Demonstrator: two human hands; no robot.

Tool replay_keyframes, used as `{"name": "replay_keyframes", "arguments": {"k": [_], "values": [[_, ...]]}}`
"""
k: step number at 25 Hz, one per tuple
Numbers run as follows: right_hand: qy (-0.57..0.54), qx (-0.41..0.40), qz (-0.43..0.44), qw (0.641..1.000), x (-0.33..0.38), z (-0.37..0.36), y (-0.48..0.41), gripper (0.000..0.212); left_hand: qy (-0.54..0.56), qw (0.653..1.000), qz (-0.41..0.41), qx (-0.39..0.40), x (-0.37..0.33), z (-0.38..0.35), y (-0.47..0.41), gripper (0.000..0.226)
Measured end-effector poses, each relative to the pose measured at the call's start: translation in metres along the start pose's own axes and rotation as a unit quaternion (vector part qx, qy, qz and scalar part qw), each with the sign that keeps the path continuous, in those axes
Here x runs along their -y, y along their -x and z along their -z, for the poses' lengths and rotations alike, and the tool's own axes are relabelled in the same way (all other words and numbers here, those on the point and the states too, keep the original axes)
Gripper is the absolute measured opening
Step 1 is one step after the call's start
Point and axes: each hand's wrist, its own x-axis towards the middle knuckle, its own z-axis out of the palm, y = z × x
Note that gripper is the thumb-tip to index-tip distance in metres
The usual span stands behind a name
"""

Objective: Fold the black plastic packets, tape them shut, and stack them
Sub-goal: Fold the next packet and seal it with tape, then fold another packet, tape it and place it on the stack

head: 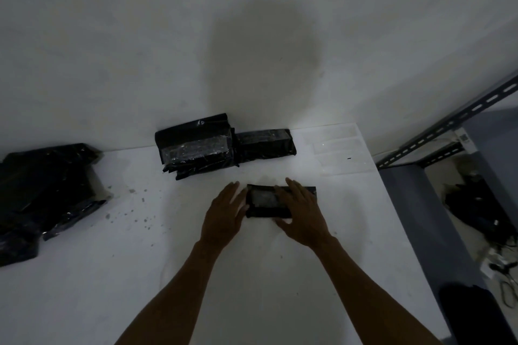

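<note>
Far left: a loose heap of black packets (47, 187) on the white surface (112, 274), none taped that I can see. Feedstock, I judge.

Centre back, against the wall: the taped stack (193, 148), with a clear tape band across the top piece. A second folded packet (266, 143) touches its right side.

Centre front: left hand (224, 213), fingers (234, 190) straight and together, holding nothing, set edge-on at the left end of the working packet (263, 202). That packet lies flat on the surface, near the stack but apart from it, with a pale tape patch on top.

Right hand (304, 213) covers the packet's right half, fingers spread and nearly straight across the top, thumb along the near edge. It reads as pressing down, not a closed grip.

Step in hand, my judgement: seating the tape over the fold. To do it well:
- Use the left hand as a stop so the slick plastic cannot slide.
- Rub from the tape's middle outward.
- Carry the tape ends over the edges.
- Ease off only once the fold holds.
- Then lift by both ends and set it square on the stack.

Right: spare tape strips (333, 145) lie on the surface's far corner, near enough if one strip fails. Past the edge stands a slotted metal rack (448, 123). The light is dim, so I cannot tell whether the tape ends are wrapped.
</note>
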Motion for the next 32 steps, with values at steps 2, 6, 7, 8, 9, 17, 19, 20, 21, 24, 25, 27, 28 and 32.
{"name": "replay_keyframes", "arguments": {"k": [2,6,7,8,9,17,19,20,21,24,25,27,28,32], "values": [[0.040,0.052,0.009,0.998,0.007,-0.006,-0.009,0.090,-0.043,0.997,0.059,-0.003,0.019,0.011,0.009,0.052],[0.034,0.017,0.011,0.999,0.008,-0.009,-0.020,0.078,-0.092,0.980,0.171,0.033,0.058,0.027,0.028,0.057],[0.035,0.000,0.015,0.999,0.010,-0.007,-0.022,0.075,-0.109,0.975,0.186,0.045,0.065,0.031,0.033,0.058],[0.040,-0.014,0.026,0.999,0.013,-0.005,-0.025,0.073,-0.123,0.972,0.194,0.056,0.072,0.033,0.037,0.059],[0.047,-0.028,0.040,0.998,0.017,-0.003,-0.029,0.071,-0.134,0.969,0.195,0.066,0.075,0.035,0.039,0.059],[-0.048,-0.235,0.124,0.963,0.100,0.032,-0.093,0.055,-0.134,0.967,0.205,0.075,0.075,0.042,0.040,0.060],[-0.035,-0.241,0.146,0.959,0.131,0.044,-0.120,0.056,-0.128,0.967,0.206,0.079,0.075,0.043,0.039,0.060],[-0.018,-0.241,0.154,0.958,0.147,0.047,-0.137,0.056,-0.127,0.967,0.206,0.080,0.074,0.044,0.039,0.060],[0.002,-0.239,0.159,0.958,0.161,0.047,-0.154,0.055,-0.126,0.967,0.207,0.080,0.074,0.044,0.039,0.060],[0.073,-0.198,0.141,0.967,0.183,0.025,-0.193,0.042,-0.113,0.968,0.212,0.074,0.075,0.045,0.039,0.060],[0.091,-0.174,0.124,0.973,0.183,0.013,-0.198,0.040,-0.113,0.968,0.212,0.076,0.075,0.045,0.039,0.060],[0.112,-0.135,0.091,0.980,0.178,-0.012,-0.197,0.042,-0.112,0.967,0.215,0.080,0.076,0.044,0.038,0.060],[0.121,-0.126,0.081,0.981,0.175,-0.020,-0.194,0.045,-0.109,0.967,0.215,0.079,0.076,0.045,0.037,0.060],[0.149,-0.143,0.072,0.976,0.177,-0.022,-0.190,0.053,-0.105,0.967,0.218,0.078,0.076,0.044,0.037,0.060]]}}
